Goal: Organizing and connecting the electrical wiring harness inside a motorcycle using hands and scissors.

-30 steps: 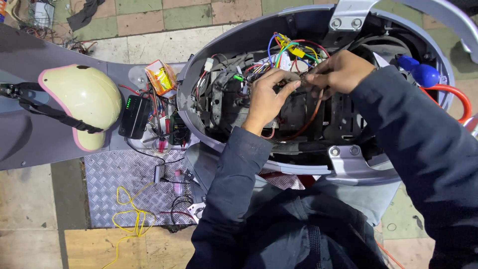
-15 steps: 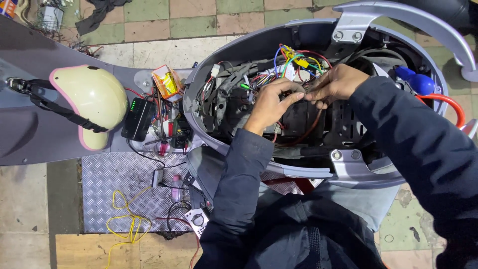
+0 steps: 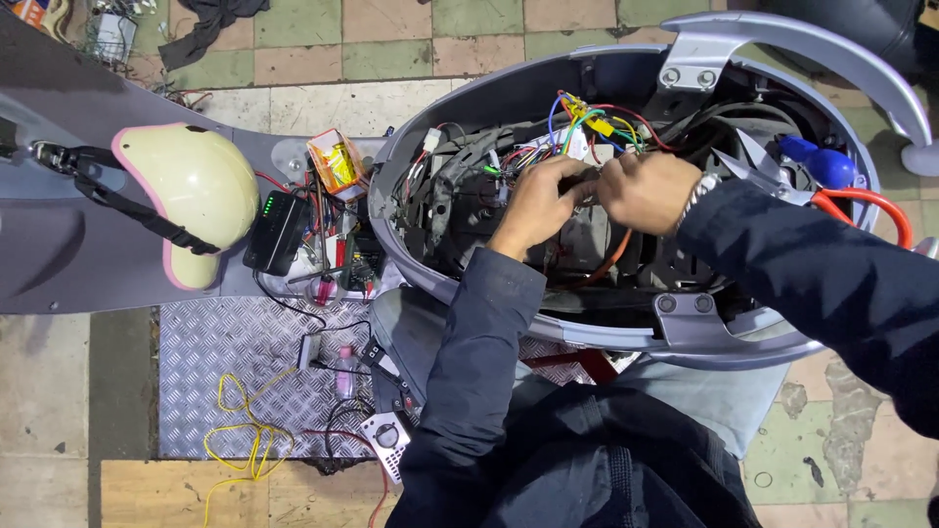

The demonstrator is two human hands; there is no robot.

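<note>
Wire bundle: multicoloured, tangled, inside open scooter body. Left hand, right hand both pinching wires.

Tiled floor bears a checker plate, yellow wire on it

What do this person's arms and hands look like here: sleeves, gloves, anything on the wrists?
Both arms are in long, dark navy sleeves of a jacket-like garment, creased at the elbows. The left hand and right hand are bare, with no gloves. A silvery metal band, seemingly a watch bracelet, shows at the right wrist. No rings can be made out.
</note>
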